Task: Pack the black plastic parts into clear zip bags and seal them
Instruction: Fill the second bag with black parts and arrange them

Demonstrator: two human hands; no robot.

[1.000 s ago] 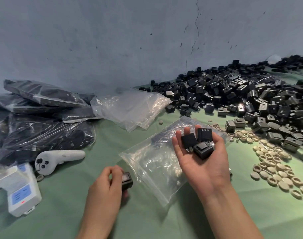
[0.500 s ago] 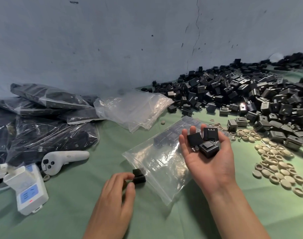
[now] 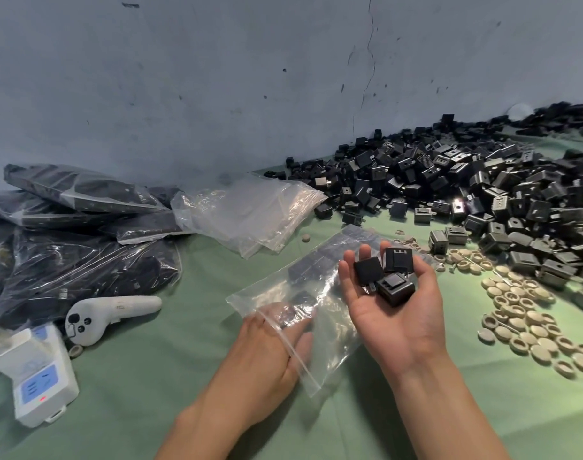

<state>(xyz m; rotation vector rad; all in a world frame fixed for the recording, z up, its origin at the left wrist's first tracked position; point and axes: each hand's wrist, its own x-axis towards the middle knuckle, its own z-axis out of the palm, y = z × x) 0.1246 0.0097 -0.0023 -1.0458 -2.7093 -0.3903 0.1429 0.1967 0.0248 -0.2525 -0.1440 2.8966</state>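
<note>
Three black parts lie on the right hand, which is turned palm up, the fingers only lightly cupped and gripping nothing; it is held over the right side of a clear zip bag. The bag lies flat on the green cloth with its mouth toward the person; more dark parts show through the plastic at its far end. The left hand has its fingers pushed in through that mouth, blurred behind the film; a dark shape sits by the fingertips, but whether they pinch it or merely touch it I cannot tell.

Off to the right a great heap of the same parts runs along the foot of the wall; nearer, just beside the heap, beige rings are scattered on the cloth. Behind the bag sits a slack stack of empty bags; to the left, filled bags, dark with parts, lie piled on one another. In front of them a white controller lies on its side; just beside it, at the near left, stands a white device with a blue panel and a small red light.
</note>
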